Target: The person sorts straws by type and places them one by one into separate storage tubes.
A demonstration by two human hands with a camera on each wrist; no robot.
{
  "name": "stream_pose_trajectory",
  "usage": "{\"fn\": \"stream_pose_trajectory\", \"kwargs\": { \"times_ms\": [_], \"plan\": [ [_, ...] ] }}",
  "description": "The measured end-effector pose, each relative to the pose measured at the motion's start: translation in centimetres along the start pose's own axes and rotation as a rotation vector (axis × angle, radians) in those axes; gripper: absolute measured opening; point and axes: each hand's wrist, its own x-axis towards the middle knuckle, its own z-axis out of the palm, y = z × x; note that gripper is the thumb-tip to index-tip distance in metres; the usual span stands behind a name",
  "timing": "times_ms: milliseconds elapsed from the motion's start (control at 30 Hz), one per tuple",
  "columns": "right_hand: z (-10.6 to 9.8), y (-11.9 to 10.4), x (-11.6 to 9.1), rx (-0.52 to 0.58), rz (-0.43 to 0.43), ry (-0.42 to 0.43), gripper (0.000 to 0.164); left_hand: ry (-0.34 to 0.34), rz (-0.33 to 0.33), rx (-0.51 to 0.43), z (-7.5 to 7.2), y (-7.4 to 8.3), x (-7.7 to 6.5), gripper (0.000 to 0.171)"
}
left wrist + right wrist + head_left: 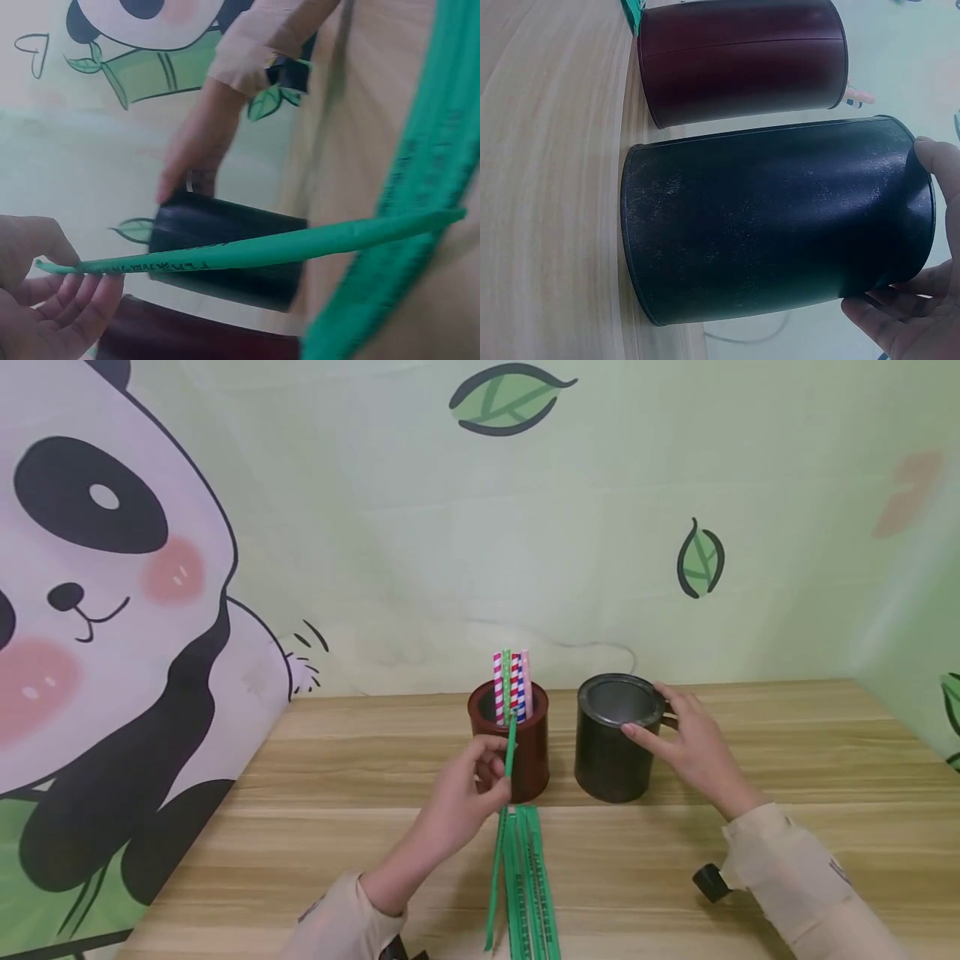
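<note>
Along the green packets (pixel 534 885) lying on the wood-toned surface (pixel 337 810), rows of dark print show, too small to read, and the thin green stick (pixel 497 872) carries similar lettering, blurred in the left wrist view. Of the two hands, the left hand (pixel 467 797) pinches that stick between thumb and fingers, tilted, just in front of the dark red holder (pixel 531 764) with its patterned straws (pixel 506 685). Beside that holder, a little apart, stands the black holder (pixel 613 764), its upper edge gripped by the right hand (pixel 693 743), thumb in front and fingers behind.
</note>
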Motion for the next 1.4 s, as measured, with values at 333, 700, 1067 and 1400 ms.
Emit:
{"fn": "stream_pose_trajectory", "kwargs": {
  "times_ms": [333,700,1067,1400],
  "plan": [
    [0.0,0.1,-0.1,-0.008,0.013,-0.005,0.083,0.138,0.242,-0.041,-0.4,2.9,4.0,0.033],
    [-0.1,0.3,-0.1,0.008,0.014,0.0,0.083,0.355,0.483,0.006,-0.6,5.9,8.4,0.036],
    [-0.2,0.3,0.1,0.02,0.016,-0.003,0.083,0.469,0.66,0.001,1.3,7.5,10.9,0.034],
    [-0.1,0.1,0.0,0.057,0.011,-0.002,0.081,0.401,0.676,0.062,3.4,7.9,11.6,0.037]
  ]
}}
